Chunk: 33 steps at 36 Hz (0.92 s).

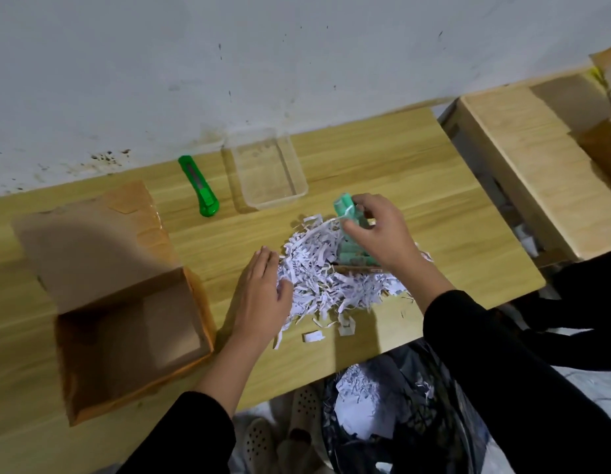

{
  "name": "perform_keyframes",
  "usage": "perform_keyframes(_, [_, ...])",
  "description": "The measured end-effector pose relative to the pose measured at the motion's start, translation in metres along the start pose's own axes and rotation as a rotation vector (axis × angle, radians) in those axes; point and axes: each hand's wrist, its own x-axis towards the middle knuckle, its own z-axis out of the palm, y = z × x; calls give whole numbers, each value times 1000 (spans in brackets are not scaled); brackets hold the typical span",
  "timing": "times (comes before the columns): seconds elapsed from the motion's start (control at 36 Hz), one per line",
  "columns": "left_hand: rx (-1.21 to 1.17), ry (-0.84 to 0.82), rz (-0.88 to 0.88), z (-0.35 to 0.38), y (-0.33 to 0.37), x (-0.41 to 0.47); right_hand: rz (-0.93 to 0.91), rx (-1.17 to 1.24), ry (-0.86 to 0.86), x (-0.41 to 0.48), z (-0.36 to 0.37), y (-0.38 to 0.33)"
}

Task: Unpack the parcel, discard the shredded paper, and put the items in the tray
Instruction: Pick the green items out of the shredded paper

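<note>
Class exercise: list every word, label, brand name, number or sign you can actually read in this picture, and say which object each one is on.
None can be read.
Shredded paper: dark print marks on the strips, too small and cut up to read.
Green item in the right hand: no legible label.
Green utility knife: no legible marking.
Cardboard box and clear tray: no visible text.

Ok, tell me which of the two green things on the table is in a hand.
The pale mint-green item, held by the right hand over the shredded paper. The bright green utility knife lies untouched beside the tray.
</note>
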Motion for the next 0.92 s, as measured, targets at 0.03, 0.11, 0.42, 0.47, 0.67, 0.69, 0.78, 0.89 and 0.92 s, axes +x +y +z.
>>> perform_keyframes(0.03, [3,9,6,-1,1,1,0,-15,-19,0,2,-1])
perform_keyframes(0.11, [-24,44,26,-4,6,4,-5,-83,-147,0,7,-1])
perform_keyframes(0.42, [-277,42,159,1,20,19,-106,-155,-225,4,19,-1])
perform_keyframes(0.47, [-278,68,183,4,13,20,-126,-179,-248,4,17,0])
perform_keyframes(0.67, [-217,156,195,6,3,13,-22,-178,-54,21,-12,13])
perform_keyframes(0.69, [-218,142,192,6,4,13,10,-165,-11,27,-14,16])
perform_keyframes(0.78, [-100,74,183,10,4,15,97,-148,68,47,-12,27])
perform_keyframes(0.89, [91,-8,189,16,2,16,172,-167,99,74,-3,41])
perform_keyframes(0.92, [112,-22,181,18,2,16,183,-176,105,80,-1,44])
